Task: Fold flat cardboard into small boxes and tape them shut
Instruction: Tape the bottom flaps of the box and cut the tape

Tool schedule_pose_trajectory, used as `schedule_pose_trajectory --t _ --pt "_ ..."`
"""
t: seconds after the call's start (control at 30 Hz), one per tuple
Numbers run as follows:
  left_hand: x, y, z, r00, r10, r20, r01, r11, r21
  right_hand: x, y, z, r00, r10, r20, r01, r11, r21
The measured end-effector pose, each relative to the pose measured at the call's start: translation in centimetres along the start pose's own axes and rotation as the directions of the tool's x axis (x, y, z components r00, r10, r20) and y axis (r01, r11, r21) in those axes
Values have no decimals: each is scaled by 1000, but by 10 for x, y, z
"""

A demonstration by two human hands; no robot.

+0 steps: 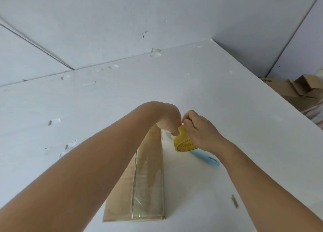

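Observation:
A long brown cardboard box (139, 188) lies on the white table (227, 109), running away from me, with a clear tape strip along its top seam. At its far end my left hand (170, 120) curls down over the box end and touches a yellow tape roll (183, 140). My right hand (199, 128) grips the roll from the right, fingers curled round it. The fingertips of both hands are partly hidden behind the roll.
A light blue cutter (206, 157) lies on the table just right of the roll. Tape scraps (68, 147) stick to the table at the left. Brown cartons (297, 90) are stacked beyond the table's right edge. White walls close the back.

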State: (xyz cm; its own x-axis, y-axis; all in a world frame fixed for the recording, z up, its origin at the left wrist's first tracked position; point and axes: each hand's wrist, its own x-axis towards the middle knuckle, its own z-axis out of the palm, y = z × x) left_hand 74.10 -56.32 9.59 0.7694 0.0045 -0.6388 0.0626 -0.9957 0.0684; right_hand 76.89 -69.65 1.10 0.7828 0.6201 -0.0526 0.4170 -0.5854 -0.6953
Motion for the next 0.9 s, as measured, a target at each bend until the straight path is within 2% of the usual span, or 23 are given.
schedule_pose_trajectory --t 0.13,0.3,0.43,0.57,0.63,0.7,0.77,0.9 --pt "9 -7 9 997 39 74 -18 966 -258 -5 3 -3 1000 7 -25 -7 1000 -2" --pt "17 -16 21 999 26 -37 -41 868 -494 -9 7 -8 996 10 -92 -6 999 52" --pt "17 -14 25 995 -20 -98 -37 836 -548 -16 8 -11 979 33 -202 4 984 178" --pt "18 -19 30 988 -74 -137 -28 780 -625 -28 26 2 903 217 -371 -46 907 419" --pt "17 -21 31 983 -83 -165 -47 753 -656 -33 40 13 857 354 -374 -133 854 503" --pt "17 -21 32 980 -86 -182 -59 739 -671 -37 55 27 870 389 -304 -258 883 392" --pt "16 -20 32 977 -90 -191 -66 730 -680 -40 68 41 929 313 -199 -293 948 125" --pt "16 -20 33 976 -92 -200 -75 715 -695 -41 70 59 991 136 -12 -136 969 -208"
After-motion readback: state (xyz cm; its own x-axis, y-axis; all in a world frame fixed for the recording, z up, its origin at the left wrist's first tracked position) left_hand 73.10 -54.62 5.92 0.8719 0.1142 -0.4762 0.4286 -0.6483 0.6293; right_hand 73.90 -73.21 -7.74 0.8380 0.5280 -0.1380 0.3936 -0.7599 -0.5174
